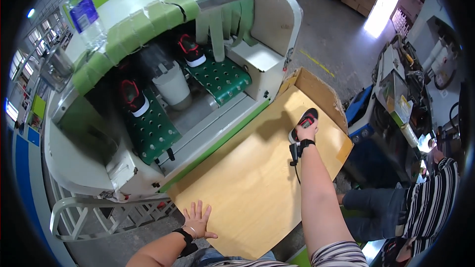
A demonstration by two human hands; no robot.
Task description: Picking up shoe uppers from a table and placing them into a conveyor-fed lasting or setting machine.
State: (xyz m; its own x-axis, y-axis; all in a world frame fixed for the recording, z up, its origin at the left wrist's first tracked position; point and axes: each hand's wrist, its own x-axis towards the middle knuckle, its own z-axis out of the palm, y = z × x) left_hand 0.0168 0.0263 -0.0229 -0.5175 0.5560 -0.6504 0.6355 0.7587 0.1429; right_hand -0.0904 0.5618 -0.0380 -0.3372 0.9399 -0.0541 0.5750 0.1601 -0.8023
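Observation:
My right hand (pixel 308 132) is closed on a black and red shoe (pixel 310 114) with a light sole, near the far right end of a tan wooden tabletop (pixel 237 183). At the tabletop's near left edge, my left hand (pixel 197 223) has its fingers spread and holds nothing. Two similar shoes sit inside the white machine: one shoe (pixel 131 97) on the left green perforated belt (pixel 151 131), another shoe (pixel 191 50) on the right green belt (pixel 225 80).
The white machine (pixel 292 34) opens beyond the tabletop, with green tape strips (pixel 216 34) hanging in it. A cardboard panel (pixel 321 91) borders the tabletop's far right end. A plastic bottle (pixel 84 12) and metal cup (pixel 57 69) stand on the machine. Another person (pixel 430 202) is at right.

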